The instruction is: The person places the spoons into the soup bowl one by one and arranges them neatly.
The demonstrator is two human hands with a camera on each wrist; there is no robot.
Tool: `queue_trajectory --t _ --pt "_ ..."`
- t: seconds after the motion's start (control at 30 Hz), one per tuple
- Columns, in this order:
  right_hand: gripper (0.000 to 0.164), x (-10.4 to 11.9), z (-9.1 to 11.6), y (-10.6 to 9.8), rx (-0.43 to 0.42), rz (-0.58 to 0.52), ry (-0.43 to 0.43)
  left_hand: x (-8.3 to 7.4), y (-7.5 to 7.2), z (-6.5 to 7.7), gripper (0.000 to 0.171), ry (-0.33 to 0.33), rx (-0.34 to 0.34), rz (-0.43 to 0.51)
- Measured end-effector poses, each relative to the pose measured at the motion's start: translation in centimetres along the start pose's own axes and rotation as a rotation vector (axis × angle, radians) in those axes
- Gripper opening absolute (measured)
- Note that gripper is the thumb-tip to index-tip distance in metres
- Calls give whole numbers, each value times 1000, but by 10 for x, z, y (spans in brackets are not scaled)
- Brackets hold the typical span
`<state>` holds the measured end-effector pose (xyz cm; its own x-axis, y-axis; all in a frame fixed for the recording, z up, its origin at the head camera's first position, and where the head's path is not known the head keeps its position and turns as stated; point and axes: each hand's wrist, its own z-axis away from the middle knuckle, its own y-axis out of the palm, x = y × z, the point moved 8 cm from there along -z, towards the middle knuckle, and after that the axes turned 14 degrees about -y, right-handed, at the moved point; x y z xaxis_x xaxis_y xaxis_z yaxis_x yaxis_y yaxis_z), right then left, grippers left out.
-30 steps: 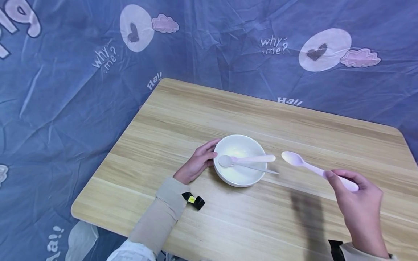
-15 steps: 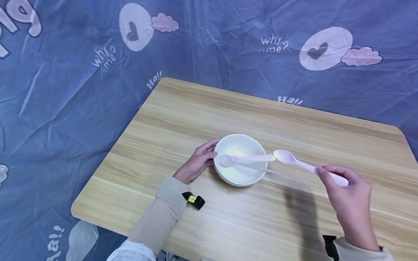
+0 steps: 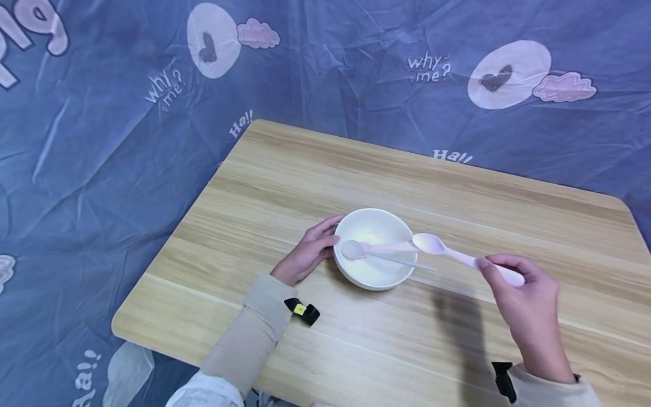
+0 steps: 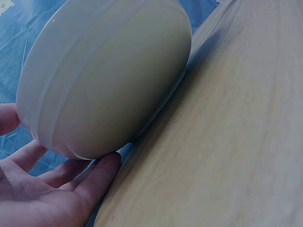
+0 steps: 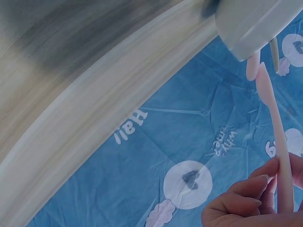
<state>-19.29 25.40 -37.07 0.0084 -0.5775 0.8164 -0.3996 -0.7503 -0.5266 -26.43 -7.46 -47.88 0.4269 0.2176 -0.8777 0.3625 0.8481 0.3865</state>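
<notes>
A white bowl (image 3: 375, 280) stands on the wooden table, and my left hand (image 3: 308, 252) holds its left side. The thumb is at the rim; in the left wrist view the fingers (image 4: 102, 177) lie along the outer wall. Two slim utensils rest in the bowl: a pale pink handle (image 3: 389, 247) and a thin whitish handle (image 3: 407, 262) lean over the right rim. A round pale spoon head (image 3: 351, 249) lies at their left end. My right hand (image 3: 529, 305) pinches a pale pink spoon (image 3: 460, 257) by its handle, its head above the bowl's right edge, overlapping the pink handle.
The wooden table (image 3: 285, 169) has rounded corners. Blue printed cloth (image 3: 346, 73) hangs behind it and along its left side. Black straps (image 3: 302, 311) sit at both wrists.
My right hand has moved left with the pink spoon, bringing the spoon's head from beside the bowl to its right rim. The left hand and the bowl have stayed in place.
</notes>
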Motion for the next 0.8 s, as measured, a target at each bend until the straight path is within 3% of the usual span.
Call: queue_trajectory --t 0.8 --pt "13 30 6 53 147 79 -212 1 -1 -2 56 -9 -12 -7"
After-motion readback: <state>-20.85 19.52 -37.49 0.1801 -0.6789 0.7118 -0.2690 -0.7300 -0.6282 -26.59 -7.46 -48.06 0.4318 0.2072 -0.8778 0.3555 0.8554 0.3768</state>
